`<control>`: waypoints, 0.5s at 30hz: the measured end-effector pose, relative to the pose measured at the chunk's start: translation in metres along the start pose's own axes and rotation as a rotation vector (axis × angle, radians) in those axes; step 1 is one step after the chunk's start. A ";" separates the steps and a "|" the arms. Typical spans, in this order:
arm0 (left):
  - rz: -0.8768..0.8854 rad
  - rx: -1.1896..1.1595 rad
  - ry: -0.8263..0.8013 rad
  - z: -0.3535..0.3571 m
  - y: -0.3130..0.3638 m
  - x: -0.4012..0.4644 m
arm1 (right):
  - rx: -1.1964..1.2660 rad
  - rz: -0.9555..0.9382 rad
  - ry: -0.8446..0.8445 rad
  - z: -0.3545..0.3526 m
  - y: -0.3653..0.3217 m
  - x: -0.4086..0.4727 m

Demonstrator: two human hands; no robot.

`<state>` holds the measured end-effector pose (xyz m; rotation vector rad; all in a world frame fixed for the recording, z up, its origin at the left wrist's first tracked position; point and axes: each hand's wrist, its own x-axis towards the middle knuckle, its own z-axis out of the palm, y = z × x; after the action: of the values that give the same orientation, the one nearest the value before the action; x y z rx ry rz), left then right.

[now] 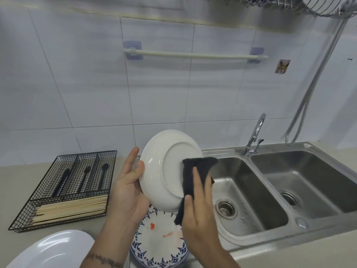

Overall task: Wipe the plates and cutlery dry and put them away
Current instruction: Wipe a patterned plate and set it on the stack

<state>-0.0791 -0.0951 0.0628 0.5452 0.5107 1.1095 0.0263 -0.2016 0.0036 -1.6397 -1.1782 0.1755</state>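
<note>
1. A stainless steel double sink (274, 192) fills the counter's right side.
2. A black wire cutlery tray (25, 219) sits at left, holding dark utensils (85, 177) and pale wooden chopsticks (71, 207).
3. A round white plate (160, 167) is held tilted above a blue-patterned plate (160, 246), underside facing us.
4. The left hand (128, 182) grips its rim.
5. The right hand (195, 206) presses a dark grey cloth (195, 171) against it, fingers straight.

Wire tray (63, 188) sits far left on the desk (17, 186), cutlery (85, 176) in its far compartments, chopsticks (71, 208) in the near one. Double sink (270, 190) right, faucet (255, 134) behind it. Patterned plate (158, 240) near centre on desk, another plate (56, 248) near left. Held plate (168, 169) above patterned one, between both hands, cloth (195, 180) on its right.
</note>
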 end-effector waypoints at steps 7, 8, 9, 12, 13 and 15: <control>-0.039 0.086 -0.100 0.010 -0.003 -0.002 | -0.214 -0.264 -0.032 -0.001 -0.025 0.036; -0.037 0.106 -0.118 0.009 -0.002 -0.002 | -0.217 -0.260 -0.011 -0.004 -0.025 0.047; -0.032 0.134 -0.136 0.008 0.000 -0.002 | -0.222 -0.241 0.007 -0.007 -0.023 0.057; 0.004 0.236 -0.179 0.000 0.010 0.000 | -0.150 -0.165 -0.006 -0.024 -0.008 0.082; 0.016 0.265 -0.188 -0.004 0.016 0.001 | -0.091 -0.144 -0.035 -0.030 -0.002 0.086; 0.034 0.319 -0.228 -0.013 0.029 0.005 | 0.020 -0.061 -0.104 -0.043 0.005 0.089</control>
<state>-0.1059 -0.0785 0.0711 0.9503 0.4827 0.9881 0.1005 -0.1623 0.0556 -1.5908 -1.2993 0.2356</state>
